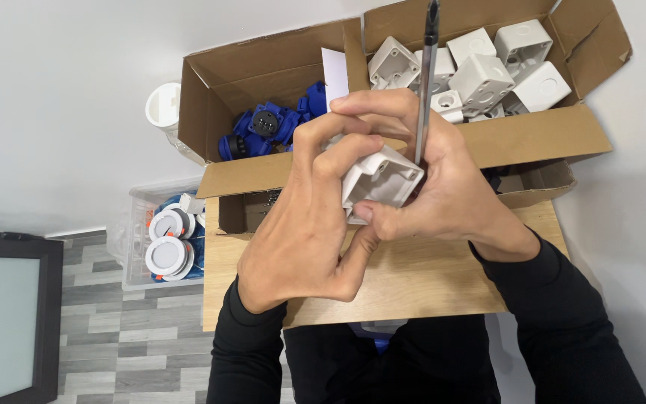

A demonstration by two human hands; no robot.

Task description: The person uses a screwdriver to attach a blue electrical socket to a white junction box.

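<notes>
White plastic box [380, 182] is held above the wooden table [428, 277], just in front of the cardboard cartons. It is tilted, with one corner turned up toward the right and its open, ribbed side facing down toward the person. The left hand [312, 224] is curled around the box from the left, with fingers [338, 153] folded over its top and the thumb pressed against its lower edge. The right hand [443, 183] is closed around the box from the right and also pinches a screwdriver [425, 90]. The long axis of the screwdriver runs almost straight up the view, leaning slightly right; its lower end meets the upper corner of the box, and its dark end points away from the person. Beyond the hands, the left carton [211, 97] is seen to hold blue parts [267, 127], and the right carton [592, 52] holds more white boxes [484, 78]. On the floor to the left, a clear bin [132, 232] holds round white fittings [167, 254].
</notes>
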